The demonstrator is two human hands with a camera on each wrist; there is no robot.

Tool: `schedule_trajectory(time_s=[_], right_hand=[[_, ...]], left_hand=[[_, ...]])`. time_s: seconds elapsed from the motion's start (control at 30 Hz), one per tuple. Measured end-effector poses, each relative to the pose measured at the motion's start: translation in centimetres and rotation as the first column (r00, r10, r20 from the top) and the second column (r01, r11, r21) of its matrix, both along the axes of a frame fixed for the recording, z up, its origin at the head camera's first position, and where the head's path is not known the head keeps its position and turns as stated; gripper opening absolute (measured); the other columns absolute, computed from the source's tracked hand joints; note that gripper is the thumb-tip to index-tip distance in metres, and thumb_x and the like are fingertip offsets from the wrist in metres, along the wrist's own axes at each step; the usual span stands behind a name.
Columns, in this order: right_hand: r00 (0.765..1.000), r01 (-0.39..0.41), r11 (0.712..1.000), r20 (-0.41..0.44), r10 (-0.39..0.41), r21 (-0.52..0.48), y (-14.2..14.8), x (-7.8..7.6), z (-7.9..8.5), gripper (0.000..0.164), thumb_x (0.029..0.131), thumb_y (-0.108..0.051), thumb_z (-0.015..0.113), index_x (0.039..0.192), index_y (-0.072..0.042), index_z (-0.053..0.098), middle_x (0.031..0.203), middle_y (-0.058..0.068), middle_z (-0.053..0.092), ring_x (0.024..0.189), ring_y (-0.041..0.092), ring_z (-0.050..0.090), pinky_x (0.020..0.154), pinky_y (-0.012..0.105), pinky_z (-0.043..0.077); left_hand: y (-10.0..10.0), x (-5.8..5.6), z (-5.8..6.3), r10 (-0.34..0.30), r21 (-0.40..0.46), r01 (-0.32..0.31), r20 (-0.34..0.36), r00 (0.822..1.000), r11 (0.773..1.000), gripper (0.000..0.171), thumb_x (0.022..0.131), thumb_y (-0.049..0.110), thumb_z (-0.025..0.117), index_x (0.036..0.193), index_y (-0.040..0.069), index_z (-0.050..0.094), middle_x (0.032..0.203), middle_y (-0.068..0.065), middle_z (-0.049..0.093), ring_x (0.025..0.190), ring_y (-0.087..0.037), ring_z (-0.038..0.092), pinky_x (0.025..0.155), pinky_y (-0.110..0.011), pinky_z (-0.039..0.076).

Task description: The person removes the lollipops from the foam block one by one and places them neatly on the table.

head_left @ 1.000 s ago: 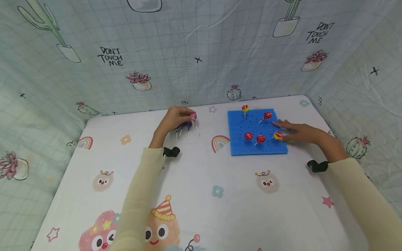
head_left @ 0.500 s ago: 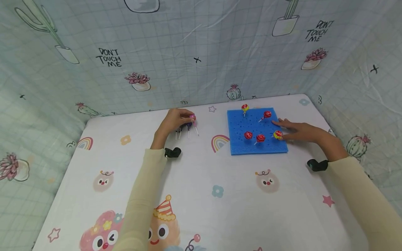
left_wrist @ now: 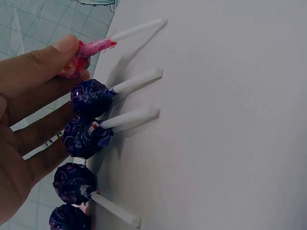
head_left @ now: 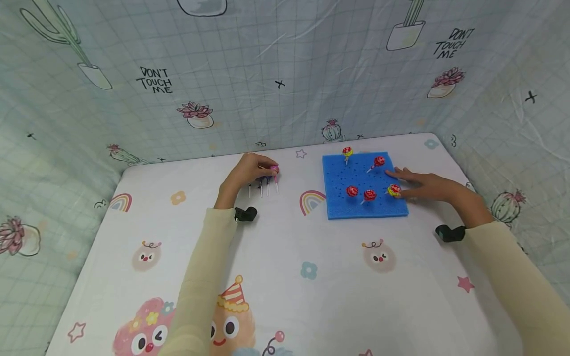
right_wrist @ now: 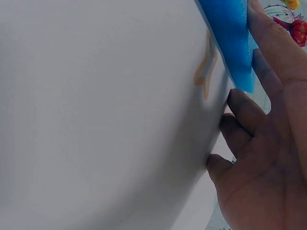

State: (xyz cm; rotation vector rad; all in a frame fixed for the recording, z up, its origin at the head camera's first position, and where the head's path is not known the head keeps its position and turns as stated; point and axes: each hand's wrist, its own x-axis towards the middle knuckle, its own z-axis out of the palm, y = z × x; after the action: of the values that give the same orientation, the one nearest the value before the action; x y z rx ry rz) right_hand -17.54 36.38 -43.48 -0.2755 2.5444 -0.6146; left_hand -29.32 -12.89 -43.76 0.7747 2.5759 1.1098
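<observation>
My left hand (head_left: 244, 177) pinches a pink-wrapped lollipop (left_wrist: 98, 46) by its head between thumb and index finger. Its white stick points toward the front of the table in the head view. Right beside it are several dark purple lollipops (left_wrist: 89, 98) in a row, partly behind the left hand in the head view. My right hand (head_left: 425, 188) rests with extended fingers at the right edge of a blue foam board (head_left: 338, 210). Its thumb is close to a red-and-yellow lollipop (head_left: 394, 191) stuck in the board.
On the board stand a red-and-yellow lollipop (head_left: 347, 152) at the back left and three red lollipops (head_left: 379, 161), some tilted. Patterned curtains (head_left: 276, 74) enclose the back and sides of the white printed table (head_left: 347, 296). Dark wrist cameras (head_left: 450, 234) jut from both sleeves.
The pink lollipop has come slightly down and left, its stick now less slanted. Purple sticks by the left hand have shifted a little. The right hand and board stay in place.
</observation>
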Motion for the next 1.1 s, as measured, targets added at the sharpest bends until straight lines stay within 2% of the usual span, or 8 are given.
schedule_trajectory(time_s=[0.27,0.47,0.57,0.77,1.1], right_hand=[[1.000,-0.009,1.000,-0.001,0.009,-0.012,0.1,-0.1,0.0,0.084,0.097,-0.046,0.066,0.163,-0.018,0.024,0.166,0.027,0.008,0.149,0.055,0.006,0.109,0.081,0.011],[1.000,0.001,1.000,-0.001,-0.001,-0.018,0.2,-0.2,-0.1,0.083,0.096,-0.047,0.067,0.163,-0.021,0.025,0.167,0.026,0.008,0.150,0.054,0.005,0.108,0.082,0.010],[1.000,0.007,1.000,0.002,-0.007,-0.022,0.2,-0.2,-0.1,0.083,0.096,-0.047,0.067,0.163,-0.021,0.025,0.167,0.025,0.007,0.150,0.054,0.005,0.108,0.082,0.009],[1.000,0.007,1.000,0.005,-0.007,-0.013,0.3,-0.2,-0.1,0.084,0.096,-0.049,0.066,0.163,-0.021,0.023,0.167,0.025,0.006,0.150,0.054,0.004,0.107,0.083,0.009],[1.000,0.000,1.000,0.003,0.000,-0.009,0.3,-0.2,-0.3,0.084,0.096,-0.048,0.067,0.163,-0.021,0.025,0.167,0.026,0.007,0.150,0.054,0.005,0.107,0.082,0.011]], left_hand=[[0.2,-1.3,0.0,-0.090,-0.087,0.090,0.004,0.996,0.992,0.026,0.093,0.020,0.076,0.117,0.009,0.078,0.116,-0.006,0.075,0.108,-0.017,0.067,0.097,-0.037,0.052],[0.3,-2.0,-0.4,-0.105,-0.075,0.107,0.031,0.994,0.991,0.028,0.093,0.016,0.076,0.120,0.009,0.077,0.120,-0.007,0.074,0.112,-0.018,0.065,0.099,-0.036,0.050],[0.4,-2.1,-0.6,-0.106,-0.063,0.107,0.024,0.994,0.992,0.025,0.092,0.015,0.077,0.117,0.008,0.078,0.117,-0.007,0.074,0.108,-0.019,0.065,0.096,-0.035,0.051],[0.6,-1.7,-0.3,-0.080,-0.097,0.082,0.023,0.997,0.992,0.024,0.091,0.018,0.079,0.113,0.008,0.079,0.112,-0.006,0.076,0.102,-0.018,0.065,0.093,-0.036,0.051],[0.9,-1.2,0.3,-0.097,-0.143,0.098,0.012,0.995,0.985,0.022,0.093,0.018,0.076,0.113,0.007,0.077,0.107,-0.003,0.074,0.092,-0.018,0.059,0.084,-0.033,0.049]])
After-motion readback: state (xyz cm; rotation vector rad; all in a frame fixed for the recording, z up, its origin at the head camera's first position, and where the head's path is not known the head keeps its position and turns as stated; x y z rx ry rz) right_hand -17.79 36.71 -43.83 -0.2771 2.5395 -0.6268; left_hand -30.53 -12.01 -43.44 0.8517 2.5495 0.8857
